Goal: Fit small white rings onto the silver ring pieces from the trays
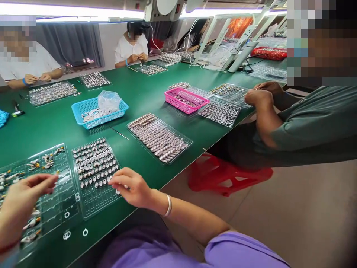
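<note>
My right hand [133, 187] rests on the near right corner of a clear plastic tray [95, 203] filled with several small metal parts; its fingers are pinched over one of them. My left hand [23, 199] hovers over a second clear tray [52, 208] at the left that holds scattered wired parts. Its fingertips are closed on something small that I cannot make out. Two small white rings [67, 235] lie on the green table [41, 126] by the near edge.
A third tray of long metal pieces [159, 137], a blue basket [99, 111] with a plastic bag and a pink basket [186, 99] sit farther out. A person's arms [264, 108] work over trays at the right, above a red stool [228, 176]. Two people sit at the far side.
</note>
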Action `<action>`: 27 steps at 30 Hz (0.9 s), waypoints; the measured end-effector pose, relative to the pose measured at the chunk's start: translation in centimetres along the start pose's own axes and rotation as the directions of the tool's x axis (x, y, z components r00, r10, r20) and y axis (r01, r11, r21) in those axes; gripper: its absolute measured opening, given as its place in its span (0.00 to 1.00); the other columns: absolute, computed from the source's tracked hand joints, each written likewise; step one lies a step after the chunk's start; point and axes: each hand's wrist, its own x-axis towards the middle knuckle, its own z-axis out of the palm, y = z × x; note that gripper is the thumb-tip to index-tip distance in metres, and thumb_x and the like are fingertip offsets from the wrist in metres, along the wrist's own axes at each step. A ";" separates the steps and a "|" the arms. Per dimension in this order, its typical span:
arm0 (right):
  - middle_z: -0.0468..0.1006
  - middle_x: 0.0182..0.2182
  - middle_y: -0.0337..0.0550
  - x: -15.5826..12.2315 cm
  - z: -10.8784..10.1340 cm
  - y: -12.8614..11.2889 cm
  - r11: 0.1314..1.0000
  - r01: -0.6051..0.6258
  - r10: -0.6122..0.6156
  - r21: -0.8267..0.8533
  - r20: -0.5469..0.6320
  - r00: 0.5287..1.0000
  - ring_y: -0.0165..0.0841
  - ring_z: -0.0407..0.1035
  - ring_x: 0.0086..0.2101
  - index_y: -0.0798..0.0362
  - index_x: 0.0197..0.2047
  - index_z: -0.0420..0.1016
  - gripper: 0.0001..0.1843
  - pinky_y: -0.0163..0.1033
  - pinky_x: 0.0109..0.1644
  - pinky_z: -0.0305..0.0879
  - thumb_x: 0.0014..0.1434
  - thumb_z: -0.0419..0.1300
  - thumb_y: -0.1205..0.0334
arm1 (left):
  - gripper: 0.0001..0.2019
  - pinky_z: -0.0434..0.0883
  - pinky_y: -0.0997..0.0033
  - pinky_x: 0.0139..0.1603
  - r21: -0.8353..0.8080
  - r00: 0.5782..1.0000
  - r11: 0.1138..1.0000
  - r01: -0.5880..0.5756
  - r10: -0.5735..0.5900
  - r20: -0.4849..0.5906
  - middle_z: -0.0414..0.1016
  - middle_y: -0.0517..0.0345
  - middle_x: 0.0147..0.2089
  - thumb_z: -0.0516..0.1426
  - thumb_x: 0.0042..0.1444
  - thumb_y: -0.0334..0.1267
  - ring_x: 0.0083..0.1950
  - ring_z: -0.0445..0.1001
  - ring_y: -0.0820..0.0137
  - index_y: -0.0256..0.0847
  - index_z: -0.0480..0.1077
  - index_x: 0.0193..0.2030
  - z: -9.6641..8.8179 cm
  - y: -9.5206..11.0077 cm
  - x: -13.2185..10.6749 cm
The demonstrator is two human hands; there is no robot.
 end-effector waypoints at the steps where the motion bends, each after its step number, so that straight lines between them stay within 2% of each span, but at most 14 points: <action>1: 0.78 0.39 0.47 0.3 0.5 -0.9 0.999 0.024 -0.025 0.041 0.030 0.999 0.32 0.73 0.41 0.52 0.43 0.76 0.05 0.37 0.48 0.73 0.63 0.60 0.65 | 0.24 0.68 0.76 0.23 -0.043 0.993 0.999 0.022 -0.017 0.117 0.77 0.58 0.20 0.69 0.33 0.57 0.25 0.74 0.67 0.36 0.80 0.29 1.1 0.2 -1.5; 3: 0.78 0.41 0.49 0.7 1.7 -2.3 0.994 0.042 -0.049 0.097 0.075 0.996 0.34 0.72 0.44 0.52 0.42 0.75 0.08 0.38 0.51 0.73 0.61 0.64 0.59 | 0.22 0.71 0.73 0.26 -0.166 0.957 0.983 0.073 -0.023 0.288 0.78 0.56 0.22 0.69 0.35 0.57 0.24 0.73 0.69 0.37 0.79 0.26 3.4 0.4 -4.6; 4: 0.78 0.40 0.49 0.8 2.2 -2.8 0.990 0.034 -0.045 0.134 0.084 0.995 0.33 0.73 0.43 0.53 0.41 0.74 0.09 0.38 0.51 0.73 0.61 0.64 0.57 | 0.22 0.71 0.74 0.25 -0.264 0.942 0.959 0.102 -0.008 0.335 0.76 0.57 0.21 0.69 0.36 0.57 0.23 0.72 0.69 0.38 0.78 0.24 4.3 0.2 -6.1; 6: 0.78 0.38 0.48 0.6 2.8 -3.3 0.974 -0.021 0.002 0.224 0.086 0.996 0.32 0.74 0.42 0.54 0.40 0.73 0.08 0.36 0.49 0.74 0.61 0.64 0.58 | 0.19 0.75 0.72 0.30 -0.384 0.947 0.910 0.155 -0.026 0.321 0.80 0.54 0.27 0.69 0.39 0.55 0.28 0.76 0.66 0.39 0.79 0.27 5.7 -0.3 -8.7; 10: 0.80 0.38 0.45 -0.5 2.3 -3.7 0.901 -0.181 0.152 0.395 0.104 0.983 0.32 0.76 0.40 0.52 0.39 0.75 0.07 0.37 0.47 0.75 0.59 0.66 0.59 | 0.15 0.78 0.70 0.38 -0.417 0.963 0.905 0.080 0.037 0.266 0.82 0.54 0.34 0.67 0.47 0.50 0.35 0.80 0.63 0.43 0.81 0.36 6.7 -1.0 -12.0; 13: 0.82 0.38 0.45 -1.2 1.5 -4.0 0.825 -0.244 0.219 0.509 0.110 0.970 0.33 0.78 0.39 0.52 0.38 0.78 0.06 0.38 0.46 0.77 0.58 0.67 0.60 | 0.15 0.79 0.68 0.38 -0.445 0.958 0.891 0.089 0.047 0.284 0.82 0.53 0.37 0.65 0.50 0.51 0.36 0.80 0.62 0.43 0.79 0.38 7.0 -0.9 -13.3; 15: 0.82 0.36 0.44 -1.6 1.2 -4.3 0.761 -0.290 0.277 0.580 0.114 0.954 0.33 0.78 0.38 0.51 0.38 0.79 0.05 0.37 0.44 0.77 0.57 0.68 0.62 | 0.14 0.80 0.68 0.36 -0.464 0.962 0.880 0.105 0.027 0.270 0.81 0.55 0.34 0.65 0.51 0.51 0.33 0.80 0.64 0.42 0.77 0.37 7.2 -0.9 -13.7; 20: 0.82 0.38 0.44 -2.1 1.3 -5.0 0.568 -0.447 0.426 0.691 0.218 0.878 0.32 0.78 0.34 0.52 0.38 0.78 0.09 0.37 0.39 0.79 0.56 0.69 0.59 | 0.15 0.78 0.72 0.31 -0.405 0.972 0.908 0.104 -0.006 0.236 0.81 0.56 0.34 0.65 0.51 0.47 0.31 0.78 0.67 0.42 0.75 0.41 7.5 -1.0 -13.5; 21: 0.82 0.38 0.45 -2.2 1.3 -5.2 0.563 -0.458 0.434 0.688 0.225 0.872 0.32 0.78 0.34 0.52 0.38 0.77 0.09 0.38 0.40 0.79 0.56 0.69 0.58 | 0.15 0.78 0.72 0.30 -0.392 0.970 0.914 0.101 -0.002 0.244 0.81 0.55 0.34 0.65 0.51 0.47 0.31 0.78 0.66 0.41 0.75 0.41 7.6 -0.9 -13.4; 23: 0.81 0.39 0.45 -2.3 1.3 -5.3 0.611 -0.449 0.426 0.653 0.207 0.881 0.32 0.78 0.36 0.52 0.37 0.76 0.08 0.39 0.42 0.78 0.57 0.68 0.58 | 0.12 0.76 0.73 0.28 -0.370 0.974 0.927 0.063 0.025 0.227 0.80 0.55 0.33 0.64 0.51 0.47 0.30 0.78 0.67 0.41 0.76 0.38 7.7 -0.7 -13.4; 27: 0.80 0.40 0.47 -2.2 1.1 -5.6 0.844 -0.332 0.319 0.422 0.105 0.942 0.34 0.76 0.41 0.50 0.38 0.76 0.04 0.40 0.47 0.76 0.59 0.65 0.63 | 0.05 0.74 0.75 0.28 -0.279 0.988 0.954 -0.113 0.138 0.072 0.78 0.59 0.29 0.63 0.53 0.40 0.28 0.76 0.70 0.42 0.75 0.33 7.9 -0.8 -13.8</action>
